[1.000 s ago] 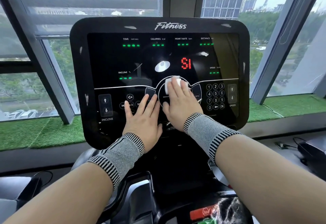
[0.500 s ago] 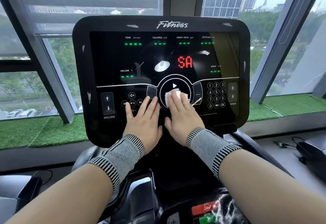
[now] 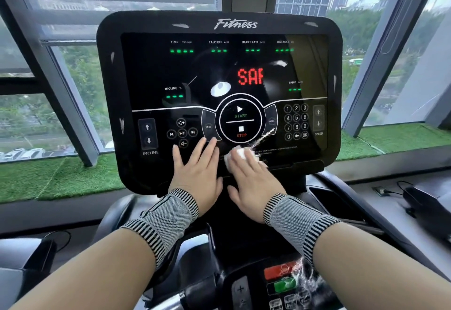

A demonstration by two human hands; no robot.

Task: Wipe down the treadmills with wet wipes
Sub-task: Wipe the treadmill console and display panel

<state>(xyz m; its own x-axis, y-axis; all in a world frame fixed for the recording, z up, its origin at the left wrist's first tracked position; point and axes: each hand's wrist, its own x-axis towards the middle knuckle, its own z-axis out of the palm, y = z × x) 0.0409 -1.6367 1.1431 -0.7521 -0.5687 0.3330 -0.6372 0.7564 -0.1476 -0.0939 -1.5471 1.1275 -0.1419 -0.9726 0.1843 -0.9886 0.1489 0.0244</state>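
Head view: right hand (image 3: pixel 253 175) lies flat, fingers straight, pressing a white wet wipe (image 3: pixel 235 154) against the lower edge of the treadmill console (image 3: pixel 109 85), just below the START/STOP dial (image 3: pixel 240 121); left hand (image 3: pixel 197 170) is spread flat, holding nothing, fingertips beside the PROG key (image 3: pixel 208 126). Judgement: wipe is bunched small, so even palm pressure and overlapping strokes suit the glossy panel; a wet streak (image 3: pixel 267 135) right of the dial needs another pass. Display shows red letters (image 3: pixel 250 76), so the panel is live; touch keys and number keypad (image 3: pixel 296 121) may trigger under pressure. Lower down, red and green buttons (image 3: pixel 280 276) sit near the right forearm. Striped wrist bands (image 3: pixel 292 217) on both wrists; windows (image 3: pixel 378 29) behind
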